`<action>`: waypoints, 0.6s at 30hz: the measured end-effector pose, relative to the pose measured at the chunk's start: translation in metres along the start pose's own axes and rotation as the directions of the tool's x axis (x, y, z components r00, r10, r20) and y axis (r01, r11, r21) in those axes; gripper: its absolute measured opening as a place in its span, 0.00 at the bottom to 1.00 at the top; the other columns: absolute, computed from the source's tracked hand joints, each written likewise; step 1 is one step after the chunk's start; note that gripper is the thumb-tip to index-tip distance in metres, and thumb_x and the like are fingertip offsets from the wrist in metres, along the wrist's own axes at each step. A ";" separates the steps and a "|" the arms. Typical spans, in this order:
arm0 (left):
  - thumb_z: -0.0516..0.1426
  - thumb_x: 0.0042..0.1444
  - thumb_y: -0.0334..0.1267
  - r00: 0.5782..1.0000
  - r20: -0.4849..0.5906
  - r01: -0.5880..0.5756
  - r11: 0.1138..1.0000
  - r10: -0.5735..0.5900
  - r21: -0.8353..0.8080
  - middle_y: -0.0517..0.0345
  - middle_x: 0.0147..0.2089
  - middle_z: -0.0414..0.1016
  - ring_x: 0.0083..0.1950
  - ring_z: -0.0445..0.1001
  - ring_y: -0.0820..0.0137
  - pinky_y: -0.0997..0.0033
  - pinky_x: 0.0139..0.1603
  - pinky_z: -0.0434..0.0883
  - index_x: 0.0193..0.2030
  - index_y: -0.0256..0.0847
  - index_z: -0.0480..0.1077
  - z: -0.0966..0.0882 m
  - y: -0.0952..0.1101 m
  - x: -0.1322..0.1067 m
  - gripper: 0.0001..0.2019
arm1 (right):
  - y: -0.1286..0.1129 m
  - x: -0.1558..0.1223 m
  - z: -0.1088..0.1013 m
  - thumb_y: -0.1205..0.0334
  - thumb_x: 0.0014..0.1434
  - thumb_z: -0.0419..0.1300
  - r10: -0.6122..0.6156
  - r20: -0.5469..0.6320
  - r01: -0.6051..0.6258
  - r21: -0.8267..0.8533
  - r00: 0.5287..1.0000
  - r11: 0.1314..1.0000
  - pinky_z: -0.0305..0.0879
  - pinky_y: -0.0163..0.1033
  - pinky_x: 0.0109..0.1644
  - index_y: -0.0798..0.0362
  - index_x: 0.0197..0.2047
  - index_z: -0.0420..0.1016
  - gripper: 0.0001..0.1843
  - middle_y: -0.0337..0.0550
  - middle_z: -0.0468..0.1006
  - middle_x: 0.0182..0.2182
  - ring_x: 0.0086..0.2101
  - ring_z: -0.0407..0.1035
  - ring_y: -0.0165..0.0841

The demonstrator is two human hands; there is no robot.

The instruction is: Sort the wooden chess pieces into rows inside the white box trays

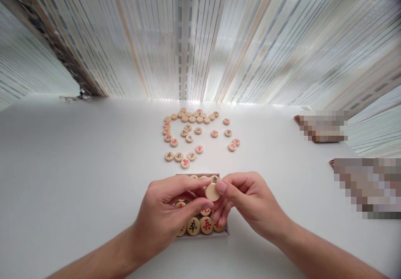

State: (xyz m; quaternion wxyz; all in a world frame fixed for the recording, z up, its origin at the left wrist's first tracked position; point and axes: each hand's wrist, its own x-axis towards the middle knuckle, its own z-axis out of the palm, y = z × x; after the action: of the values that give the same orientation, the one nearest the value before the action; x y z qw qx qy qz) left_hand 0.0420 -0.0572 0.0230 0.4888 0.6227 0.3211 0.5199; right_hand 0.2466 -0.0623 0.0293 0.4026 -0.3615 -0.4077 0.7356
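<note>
A white table [94, 166] carries an open, partly hidden box [200, 237], and at 12 o'clock from it round wooden pieces [198, 130] lie scattered, some showing red or black characters, others plain-topped and bunched farthest off. Two red-marked pieces [232, 147] touch at 1 o'clock. A pixelated brown-edged object [328, 138] lies at 2 o'clock, another [369, 187] at 3.

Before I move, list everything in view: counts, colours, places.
Table: one, white, foreground
Box: one, grey-brown, front centre
Boxed pieces: several, pale, marked red or black, in box
Held piece: one, pale, above box
Loose pieces: about thirty, pale, many marked red or black, beyond box
Brown objects: two, mostly obscured, table's right
Curtain: count unclear, pale striped, behind table
Unclear item: one, dark and pale, far left
Left hand: one, on held piece
Right hand: one, on held piece
</note>
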 end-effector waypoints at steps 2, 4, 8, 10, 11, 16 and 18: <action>0.72 0.54 0.21 1.000 0.017 0.008 1.000 -0.009 0.013 0.54 0.40 0.90 0.36 0.87 0.70 0.81 0.40 0.84 0.51 0.42 0.87 0.000 0.001 0.001 0.19 | 0.002 0.000 -0.001 0.47 0.61 0.77 0.037 0.001 -0.037 0.021 0.999 0.999 0.79 0.28 0.26 0.60 0.32 0.87 0.21 0.48 0.85 0.23 0.22 0.82 0.32; 0.72 0.55 0.23 0.999 0.036 0.028 0.999 -0.029 0.016 0.53 0.39 0.90 0.36 0.87 0.70 0.80 0.40 0.84 0.50 0.40 0.87 0.001 0.002 0.001 0.17 | 0.003 0.000 -0.002 0.47 0.62 0.76 0.054 0.012 -0.055 0.032 0.998 0.998 0.78 0.27 0.26 0.60 0.31 0.86 0.22 0.48 0.85 0.23 0.22 0.82 0.32; 0.74 0.56 0.27 0.997 0.043 0.067 0.998 -0.067 0.004 0.54 0.39 0.90 0.36 0.87 0.69 0.78 0.41 0.84 0.50 0.42 0.87 0.000 0.001 0.001 0.15 | 0.002 0.000 -0.001 0.47 0.62 0.75 0.034 0.039 -0.035 0.021 0.999 0.999 0.78 0.29 0.26 0.59 0.32 0.84 0.22 0.47 0.85 0.23 0.22 0.82 0.32; 0.74 0.56 0.29 0.997 0.041 0.068 0.998 -0.068 0.002 0.55 0.38 0.89 0.35 0.87 0.69 0.78 0.40 0.83 0.50 0.42 0.87 0.000 0.000 0.000 0.14 | 0.000 -0.001 0.000 0.49 0.59 0.78 0.045 0.040 -0.045 0.015 0.998 0.999 0.78 0.31 0.26 0.59 0.34 0.84 0.20 0.44 0.84 0.24 0.23 0.81 0.32; 0.74 0.57 0.30 0.997 0.045 0.058 0.998 -0.058 0.006 0.55 0.37 0.89 0.34 0.87 0.69 0.78 0.39 0.83 0.50 0.42 0.87 -0.001 -0.001 -0.001 0.13 | -0.001 -0.001 0.001 0.51 0.57 0.79 0.057 0.042 -0.058 0.015 0.997 0.998 0.78 0.31 0.26 0.59 0.35 0.83 0.19 0.43 0.84 0.24 0.22 0.81 0.32; 0.72 0.60 0.31 0.994 0.100 -0.056 0.993 0.045 0.104 0.55 0.36 0.89 0.33 0.84 0.70 0.76 0.39 0.81 0.52 0.41 0.86 -0.004 -0.002 -0.002 0.14 | 0.000 -0.002 0.001 0.54 0.55 0.81 0.106 0.073 -0.108 0.023 0.992 0.994 0.77 0.31 0.26 0.57 0.36 0.80 0.19 0.40 0.83 0.23 0.20 0.77 0.29; 0.72 0.60 0.31 0.988 0.123 -0.116 0.983 0.098 0.143 0.56 0.37 0.89 0.34 0.84 0.70 0.75 0.41 0.81 0.53 0.43 0.85 -0.004 0.000 -0.001 0.14 | 0.002 -0.002 0.001 0.54 0.55 0.81 0.114 0.077 -0.115 0.020 0.991 0.993 0.75 0.30 0.24 0.56 0.36 0.79 0.18 0.40 0.83 0.22 0.19 0.76 0.28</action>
State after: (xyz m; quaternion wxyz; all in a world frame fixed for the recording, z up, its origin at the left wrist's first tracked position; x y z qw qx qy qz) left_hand 0.0375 -0.0571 0.0221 0.4297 0.7028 0.2964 0.4832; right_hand 0.2462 -0.0652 0.0280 0.3483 -0.3514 -0.3923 0.7755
